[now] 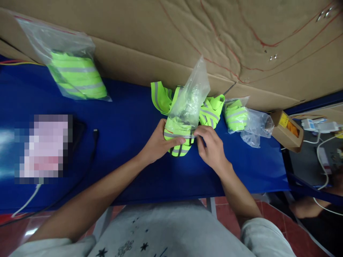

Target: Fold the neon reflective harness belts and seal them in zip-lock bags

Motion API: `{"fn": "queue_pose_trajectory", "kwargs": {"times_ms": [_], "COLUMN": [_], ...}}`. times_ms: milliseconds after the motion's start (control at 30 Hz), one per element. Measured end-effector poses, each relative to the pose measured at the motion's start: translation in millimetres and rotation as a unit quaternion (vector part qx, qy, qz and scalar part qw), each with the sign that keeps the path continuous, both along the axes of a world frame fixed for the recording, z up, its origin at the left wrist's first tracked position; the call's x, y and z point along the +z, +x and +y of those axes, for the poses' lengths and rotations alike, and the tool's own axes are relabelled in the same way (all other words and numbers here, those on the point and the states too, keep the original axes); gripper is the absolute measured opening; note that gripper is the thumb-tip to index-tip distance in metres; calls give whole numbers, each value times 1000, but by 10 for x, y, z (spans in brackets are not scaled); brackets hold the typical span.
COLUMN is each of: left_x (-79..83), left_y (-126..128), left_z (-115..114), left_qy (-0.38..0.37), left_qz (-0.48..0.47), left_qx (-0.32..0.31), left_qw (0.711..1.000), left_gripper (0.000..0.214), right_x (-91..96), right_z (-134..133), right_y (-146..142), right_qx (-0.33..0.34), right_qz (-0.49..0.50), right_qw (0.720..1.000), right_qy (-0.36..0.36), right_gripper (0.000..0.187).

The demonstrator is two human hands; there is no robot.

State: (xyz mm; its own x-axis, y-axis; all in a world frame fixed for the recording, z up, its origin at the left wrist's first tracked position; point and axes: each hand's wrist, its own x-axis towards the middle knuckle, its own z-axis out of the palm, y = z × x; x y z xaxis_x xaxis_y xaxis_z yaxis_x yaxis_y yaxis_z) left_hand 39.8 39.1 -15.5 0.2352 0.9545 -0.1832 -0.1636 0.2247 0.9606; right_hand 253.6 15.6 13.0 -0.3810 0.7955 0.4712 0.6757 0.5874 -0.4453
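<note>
In the middle of the blue table, a clear plastic bag (197,84) is drawn partway over a folded bundle of neon-yellow reflective strap (179,152) with grey stripes and black pieces. My left hand (158,142) grips the bundle from the left, thumb across its front. At the right side, my right hand (211,145) pinches the edge of the bag's mouth with curled fingers. The bag's closed end points up and away from me. Just behind it lie loose reflective straps (211,110), partly hidden by the bag.
A bagged strap bundle (80,76) leans on the cardboard wall (120,50) at left; a smaller one (235,116) lies right, beside an open cardboard box (288,130). A blurred-out device and a black cable (93,150) are on the left. Another person's arm (308,207) shows at far right.
</note>
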Motion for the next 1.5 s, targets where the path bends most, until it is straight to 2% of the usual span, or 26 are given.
{"fn": "queue_pose_trajectory", "kwargs": {"times_ms": [167,333,433,500,533,600,667,733,833,967,1033,1133,1233,1333,1433,1500], "left_x": [15,21,12,8,4,-14,-42,-70,-93,-105,-103,-75,-36,-31,-56,-62], "left_y": [-13,-40,-2,35,51,80,109,145,203,241,246,255,259,248,220,187], "left_z": [25,-2,-25,-28,-28,-35,-60,-101,-156,-166,-154,-137,-131,-135,-135,-126], "left_qy": [66,116,86,39,26,28,48,57,48,38,30,7,-12,-2,13,21], "left_qz": [51,-1,-33,-64,-79,-94,-82,-79,-102,-103,-102,-109,-127,-112,-89,-76], "left_qx": [28,4,41,83,102,130,143,137,121,140,149,166,181,193,189,143], "left_qw": [996,993,995,994,991,987,985,986,986,984,983,980,975,975,978,987], "left_gripper": [61,62,55,51,51,55,57,56,50,43,40,39,40,42,47,53], "right_x": [46,172,142,44,-19,-143,-231,-265,-245,-206,-209,-224,-210,-157,-96,-68], "right_z": [-91,-168,-171,-169,-170,-178,-192,-202,-190,-127,-81,-13,5,-44,-93,-90], "right_y": [-22,-91,-135,-187,-225,-320,-425,-509,-555,-509,-495,-535,-642,-759,-797,-742], "right_qx": [15,43,46,-6,-39,-64,-28,-17,-72,-108,-137,-157,-125,-125,-133,-135], "right_qz": [-51,-50,-39,58,123,245,310,333,335,266,250,312,374,365,373,367], "right_qw": [998,998,998,998,991,960,920,894,898,936,946,929,899,884,889,900], "right_qy": [36,22,6,-3,-25,-119,-239,-299,-276,-204,-152,-122,-193,-263,-230,-191], "right_gripper": [41,62,62,57,56,61,64,62,60,47,43,53,59,45,39,40]}}
